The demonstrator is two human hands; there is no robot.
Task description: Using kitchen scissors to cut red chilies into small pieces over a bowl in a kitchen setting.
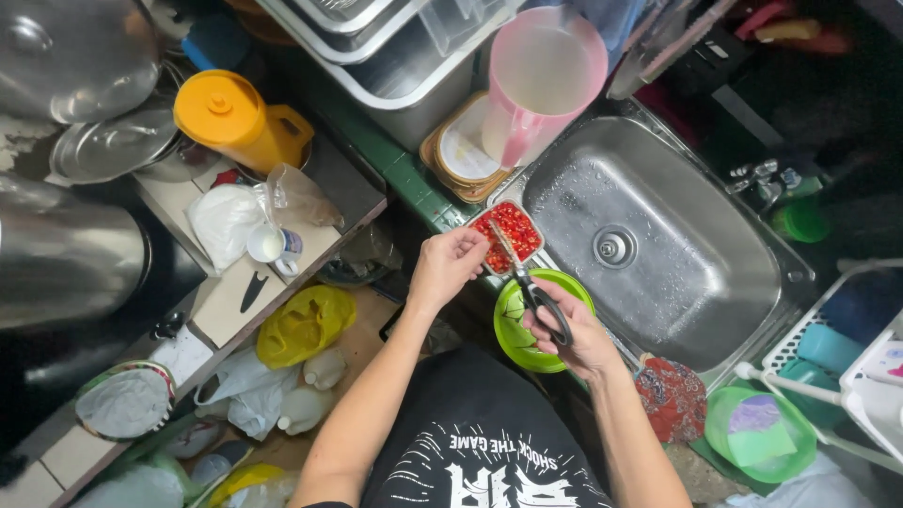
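Gripping black-handled scissors (536, 296), the right hand (574, 334) snips over a tray of chopped red chilli (509, 233); at nine o'clock, the left hand (447, 263) pinches a piece.

Left hand (450, 263) pinched, right hand (574, 331) gripping.

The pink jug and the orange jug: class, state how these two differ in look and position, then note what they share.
The pink jug stands open, with no lid, beside the steel sink; the orange jug is closed with an orange lid and stands further left on the tiled counter. The pink jug is pale and see-through; the orange jug is opaque. Both are plastic and have a side handle.
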